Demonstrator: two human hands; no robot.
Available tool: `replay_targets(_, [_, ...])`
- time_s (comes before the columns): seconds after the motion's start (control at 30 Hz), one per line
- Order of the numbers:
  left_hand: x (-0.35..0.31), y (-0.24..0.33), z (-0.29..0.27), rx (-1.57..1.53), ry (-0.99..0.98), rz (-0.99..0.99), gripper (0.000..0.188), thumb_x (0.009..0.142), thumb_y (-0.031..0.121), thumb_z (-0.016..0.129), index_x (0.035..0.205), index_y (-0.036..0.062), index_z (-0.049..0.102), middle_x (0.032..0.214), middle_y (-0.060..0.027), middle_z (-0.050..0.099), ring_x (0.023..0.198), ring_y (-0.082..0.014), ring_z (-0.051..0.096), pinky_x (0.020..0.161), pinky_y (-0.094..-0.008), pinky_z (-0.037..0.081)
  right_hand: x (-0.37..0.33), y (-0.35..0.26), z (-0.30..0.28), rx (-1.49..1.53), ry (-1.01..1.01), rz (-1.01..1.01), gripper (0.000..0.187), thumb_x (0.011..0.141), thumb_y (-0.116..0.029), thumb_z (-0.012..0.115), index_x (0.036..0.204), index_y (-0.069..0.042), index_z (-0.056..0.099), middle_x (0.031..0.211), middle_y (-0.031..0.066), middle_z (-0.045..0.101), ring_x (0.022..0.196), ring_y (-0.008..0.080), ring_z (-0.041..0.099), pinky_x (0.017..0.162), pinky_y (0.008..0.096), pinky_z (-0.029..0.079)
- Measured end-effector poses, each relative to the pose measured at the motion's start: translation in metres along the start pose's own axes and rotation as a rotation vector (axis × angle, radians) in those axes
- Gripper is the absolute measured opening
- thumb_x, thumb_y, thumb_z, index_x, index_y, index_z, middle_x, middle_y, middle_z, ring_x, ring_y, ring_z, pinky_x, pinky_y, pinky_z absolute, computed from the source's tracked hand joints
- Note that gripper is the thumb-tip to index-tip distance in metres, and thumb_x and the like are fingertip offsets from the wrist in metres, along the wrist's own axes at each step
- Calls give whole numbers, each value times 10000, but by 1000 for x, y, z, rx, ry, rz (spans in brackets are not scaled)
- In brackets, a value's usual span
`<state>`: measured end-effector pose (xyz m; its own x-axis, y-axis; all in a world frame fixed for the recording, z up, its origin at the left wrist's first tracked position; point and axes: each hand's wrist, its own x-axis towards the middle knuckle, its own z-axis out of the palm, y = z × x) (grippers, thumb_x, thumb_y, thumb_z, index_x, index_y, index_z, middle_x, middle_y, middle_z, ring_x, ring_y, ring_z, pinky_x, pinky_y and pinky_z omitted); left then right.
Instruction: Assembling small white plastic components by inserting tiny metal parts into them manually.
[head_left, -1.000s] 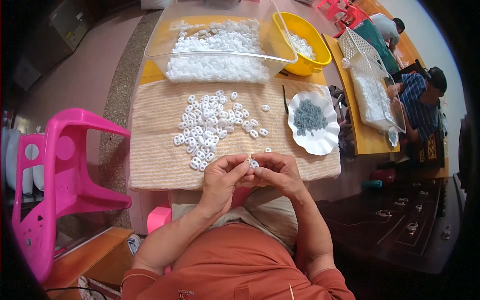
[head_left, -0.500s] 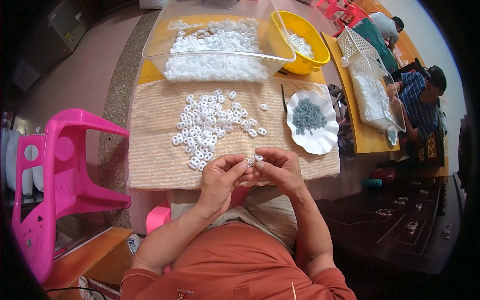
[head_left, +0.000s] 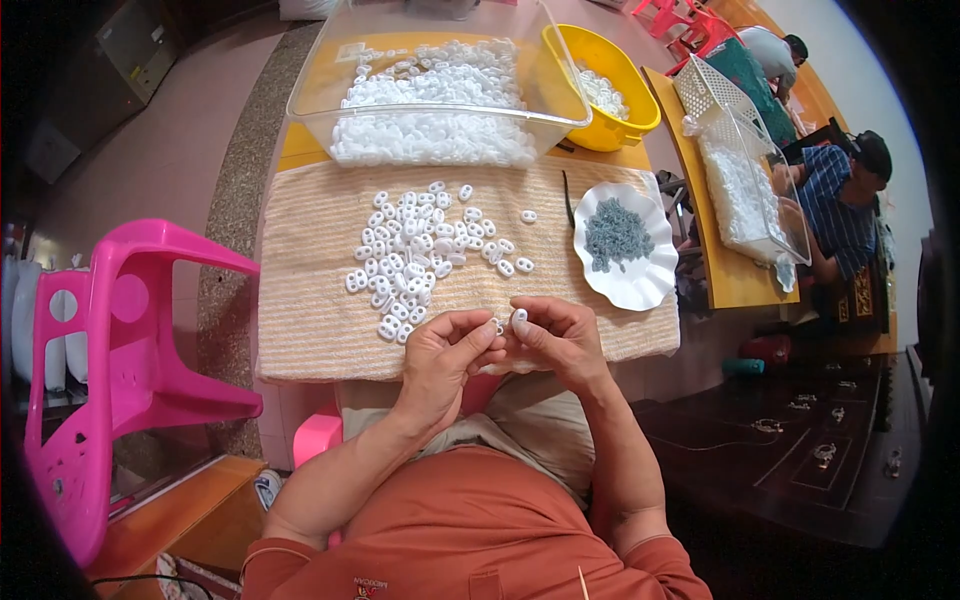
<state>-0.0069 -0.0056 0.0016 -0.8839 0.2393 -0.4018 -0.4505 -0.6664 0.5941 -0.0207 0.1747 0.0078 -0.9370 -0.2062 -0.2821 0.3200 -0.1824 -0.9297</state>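
Close together over the near edge of the cloth, both of my hands are closed in a pinch. Between the thumb and forefinger of my right hand [head_left: 560, 345] is a white oval plastic piece [head_left: 519, 316] with two holes. My left hand [head_left: 440, 350] pinches a small white piece [head_left: 498, 326], mostly covered by the fingertips. Beyond my left hand lies a loose heap of white two-hole pieces [head_left: 408, 245]. Farther right, a white scalloped plate [head_left: 650, 288] holds a mound of small grey-blue parts [head_left: 617, 234].
A clear plastic bin [head_left: 430, 112] full of white pieces stands at the back, beside a yellow basin [head_left: 640, 95]. A striped cloth [head_left: 310, 300] covers the table. On the left is a pink plastic chair [head_left: 150, 370]. Another person [head_left: 845, 200] sits at a side table [head_left: 725, 285] at right.
The white piece in my right fingers has turned a little and shows more of its face. Both hands stay in almost the same place.
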Motion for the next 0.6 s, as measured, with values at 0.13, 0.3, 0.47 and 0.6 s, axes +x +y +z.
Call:
replay_targets(0.13, [0, 0, 0, 11, 6, 0, 181, 891, 22, 626, 1064, -30, 608, 907, -99, 664, 776, -133, 660, 703, -238, 577, 0, 2, -2, -38, -5, -22, 264, 896, -13, 620, 1157, 23, 597, 937, 94, 675, 833, 137, 657, 729, 258, 558])
replay_targets(0.3, [-1, 0, 0, 33, 12, -10, 183, 892, 31, 628, 1064, -27, 611, 892, -100, 673, 762, -128, 660, 694, -229, 570, -2, -3, -1, -67, -29, 34, 300, 891, 20, 604, 1188, 43, 571, 965, 108, 674, 834, 144, 660, 736, 260, 558])
replay_targets(0.47, [0, 0, 0, 62, 3, -11, 185, 894, 33, 625, 1067, -28, 615, 888, -103, 677, 762, -122, 658, 696, -227, 566, -1, 2, -5, -129, -44, 13, 304, 892, 29, 596, 1193, 57, 561, 988, 123, 669, 857, 158, 661, 765, 270, 557])
replay_targets(0.6, [0, 0, 1, 89, 7, -13, 197, 891, 31, 628, 1075, -37, 615, 892, -100, 676, 763, -120, 655, 709, -230, 565, -1, -1, -3, -45, -94, -52, 313, 895, 38, 584, 1205, 61, 548, 1020, 134, 663, 907, 175, 659, 795, 285, 557])
